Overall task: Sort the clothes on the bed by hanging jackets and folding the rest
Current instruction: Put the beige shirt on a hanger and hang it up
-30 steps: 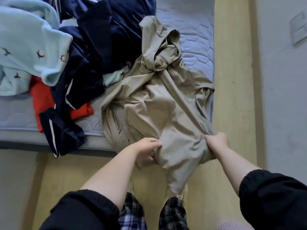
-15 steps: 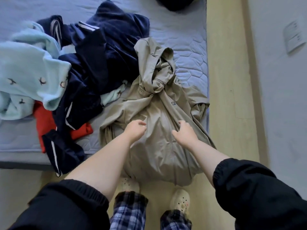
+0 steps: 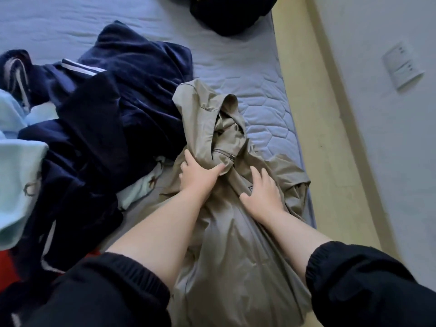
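Observation:
A beige hooded jacket (image 3: 226, 232) lies crumpled on the blue quilted mattress (image 3: 247, 74), its hood toward the far side and its lower part hanging over the near edge. My left hand (image 3: 197, 175) grips a bunch of the jacket's fabric just below the hood, thumb stretched to the right. My right hand (image 3: 263, 194) rests on the jacket's chest with fingers spread and straight. To the left lie a navy velvet garment with white stripes (image 3: 106, 119), a light blue garment with small prints (image 3: 16, 180) and a red piece (image 3: 7, 263) under them.
A dark bundle (image 3: 231, 13) sits at the far end of the bed. A strip of yellow floor (image 3: 325, 138) runs between the bed and the grey wall, which carries a white socket plate (image 3: 402, 64).
Both hands have moved up the jacket from its hem toward the hood. The left hand now grips fabric under the hood. The right hand has opened flat. The view has leaned in over the bed.

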`<state>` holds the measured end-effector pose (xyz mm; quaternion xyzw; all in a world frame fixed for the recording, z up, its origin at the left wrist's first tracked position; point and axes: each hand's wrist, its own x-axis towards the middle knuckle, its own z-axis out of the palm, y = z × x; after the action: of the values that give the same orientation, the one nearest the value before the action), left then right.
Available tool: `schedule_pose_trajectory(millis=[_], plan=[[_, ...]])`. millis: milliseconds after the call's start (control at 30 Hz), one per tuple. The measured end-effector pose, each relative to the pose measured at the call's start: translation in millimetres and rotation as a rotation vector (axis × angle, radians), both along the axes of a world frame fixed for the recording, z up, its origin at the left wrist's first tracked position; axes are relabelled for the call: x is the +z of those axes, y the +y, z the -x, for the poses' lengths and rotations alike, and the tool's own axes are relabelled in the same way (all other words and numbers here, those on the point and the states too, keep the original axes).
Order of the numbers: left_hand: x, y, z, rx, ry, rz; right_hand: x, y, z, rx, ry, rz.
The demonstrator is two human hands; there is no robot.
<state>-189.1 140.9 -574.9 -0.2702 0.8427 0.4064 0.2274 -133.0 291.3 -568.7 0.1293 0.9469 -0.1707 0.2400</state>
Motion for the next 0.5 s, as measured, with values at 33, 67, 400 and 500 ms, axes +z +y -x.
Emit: schedule_pose_trajectory(millis=[33, 67, 400, 500], plan=[[-1.8, 2.1, 6.2, 0.061, -0.011, -0.042, -2.2, -1.3, -1.7, -0.034, -0.002, 0.019], [-2.9, 2.1, 11.6, 0.128, -0.02, -0.068, -3.3, -3.1, -4.4, -0.066, -0.005, 0.045], [72.4, -32.8, -5.9, 0.381, 0.11, -0.589, 68.7, -6.5, -20.4, -0.16, 0.15, 0.177], [125.1, -49.2, -19.7, 0.476, 0.085, -0.869, 111.6, -15.4, -22.1, -0.121, 0.27, 0.243]])
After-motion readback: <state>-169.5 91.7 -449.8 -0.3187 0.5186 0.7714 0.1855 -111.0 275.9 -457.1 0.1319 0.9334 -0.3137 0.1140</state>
